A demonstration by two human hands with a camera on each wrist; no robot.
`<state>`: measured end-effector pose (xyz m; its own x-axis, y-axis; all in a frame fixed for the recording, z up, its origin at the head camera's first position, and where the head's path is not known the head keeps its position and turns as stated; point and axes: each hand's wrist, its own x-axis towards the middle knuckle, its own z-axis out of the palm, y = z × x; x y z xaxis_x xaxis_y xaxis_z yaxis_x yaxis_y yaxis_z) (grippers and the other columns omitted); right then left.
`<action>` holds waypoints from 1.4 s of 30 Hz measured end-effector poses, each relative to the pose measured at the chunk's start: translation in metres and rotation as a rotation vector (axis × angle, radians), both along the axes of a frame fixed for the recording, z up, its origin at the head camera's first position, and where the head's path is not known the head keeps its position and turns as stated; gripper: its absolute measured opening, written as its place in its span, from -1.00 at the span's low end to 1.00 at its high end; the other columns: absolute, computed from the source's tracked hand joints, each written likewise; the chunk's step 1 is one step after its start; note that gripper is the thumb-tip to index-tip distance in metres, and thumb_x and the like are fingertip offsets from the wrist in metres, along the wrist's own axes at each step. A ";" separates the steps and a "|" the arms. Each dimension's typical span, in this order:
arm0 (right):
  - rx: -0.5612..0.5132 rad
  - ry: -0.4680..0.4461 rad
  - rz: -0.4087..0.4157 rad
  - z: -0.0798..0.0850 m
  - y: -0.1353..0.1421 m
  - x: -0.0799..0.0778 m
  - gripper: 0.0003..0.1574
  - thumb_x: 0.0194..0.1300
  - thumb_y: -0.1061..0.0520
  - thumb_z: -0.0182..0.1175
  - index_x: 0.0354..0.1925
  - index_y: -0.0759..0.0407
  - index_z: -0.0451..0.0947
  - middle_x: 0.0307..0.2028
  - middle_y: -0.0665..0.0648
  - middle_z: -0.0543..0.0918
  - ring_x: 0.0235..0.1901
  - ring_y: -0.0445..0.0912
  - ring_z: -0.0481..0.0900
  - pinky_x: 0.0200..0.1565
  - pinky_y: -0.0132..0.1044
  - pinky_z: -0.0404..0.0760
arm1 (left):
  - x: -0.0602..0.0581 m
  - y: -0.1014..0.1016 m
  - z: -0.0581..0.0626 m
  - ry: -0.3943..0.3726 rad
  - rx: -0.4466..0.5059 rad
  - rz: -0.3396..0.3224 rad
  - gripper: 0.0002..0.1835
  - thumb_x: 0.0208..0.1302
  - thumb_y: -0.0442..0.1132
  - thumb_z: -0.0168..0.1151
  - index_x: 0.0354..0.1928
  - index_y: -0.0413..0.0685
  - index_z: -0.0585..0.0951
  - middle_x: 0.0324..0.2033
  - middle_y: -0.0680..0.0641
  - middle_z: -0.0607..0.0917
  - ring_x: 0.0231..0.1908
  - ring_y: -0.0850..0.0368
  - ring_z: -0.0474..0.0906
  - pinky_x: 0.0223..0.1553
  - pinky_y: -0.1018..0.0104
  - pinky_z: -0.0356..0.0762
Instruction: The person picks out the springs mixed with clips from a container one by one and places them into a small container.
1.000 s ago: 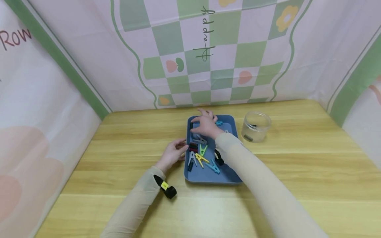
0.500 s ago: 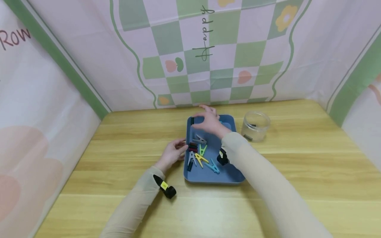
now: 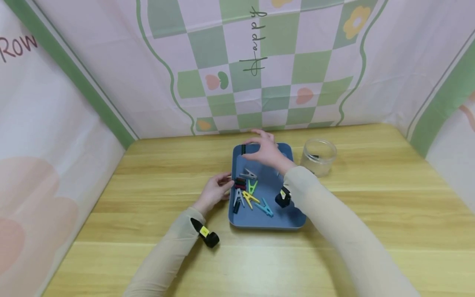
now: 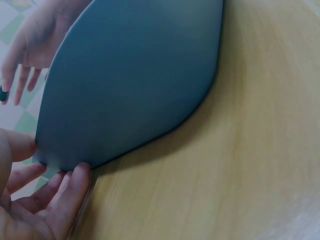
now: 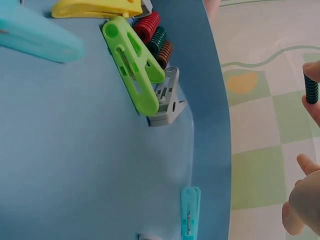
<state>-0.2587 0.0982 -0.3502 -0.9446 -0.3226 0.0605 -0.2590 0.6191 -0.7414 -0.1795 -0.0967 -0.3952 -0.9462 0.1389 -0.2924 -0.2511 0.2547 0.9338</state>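
My right hand pinches a dark green coil spring between thumb and forefinger, above the far left corner of the blue tray. The other fingers of that hand stretch away from the spring. At the tray's left side, my left hand holds the edge, with the thumb at the rim and the fingertips against the outer wall. Red, green and brown springs lie along the tray's left wall, and a dark spring lies nearer the front corner.
Among the springs lie a lime green clothespin, a yellow clothespin, a blue clothespin and grey clothespins. A clear round jar with dark pieces in it stands right of the tray. Printed cloth hangs behind the wooden table.
My right hand has lifted the spring from the tray's left edge and shifted slightly away and to the right. The left hand has stayed at the tray's side.
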 end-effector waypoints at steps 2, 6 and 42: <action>0.003 0.004 0.002 0.002 0.001 0.002 -0.45 0.12 -0.04 0.34 0.07 0.11 0.55 0.45 0.13 0.02 0.42 0.20 -0.20 0.34 0.36 -0.13 | -0.004 -0.001 -0.008 -0.003 0.011 0.005 -0.49 0.36 -0.31 0.09 0.33 -0.15 0.32 0.17 -0.26 0.46 0.13 -0.12 0.44 -0.08 0.17 0.68; 0.007 0.008 0.009 0.005 0.003 0.005 -0.46 0.13 -0.03 0.34 0.07 0.11 0.55 0.45 0.13 0.03 0.42 0.20 -0.20 0.34 0.35 -0.09 | -0.009 -0.003 -0.019 0.001 0.013 0.014 -0.49 0.36 -0.28 0.11 0.33 -0.09 0.34 0.17 -0.23 0.46 0.13 -0.09 0.44 -0.10 0.19 0.68; 0.070 0.103 0.032 0.014 0.030 0.027 -0.55 0.08 0.06 0.38 -0.03 0.14 0.60 0.44 0.17 0.06 0.38 0.28 -0.16 0.28 0.39 -0.07 | -0.011 -0.003 -0.021 0.009 0.004 0.008 -0.49 0.35 -0.28 0.10 0.33 -0.11 0.33 0.17 -0.25 0.46 0.13 -0.13 0.45 -0.11 0.19 0.69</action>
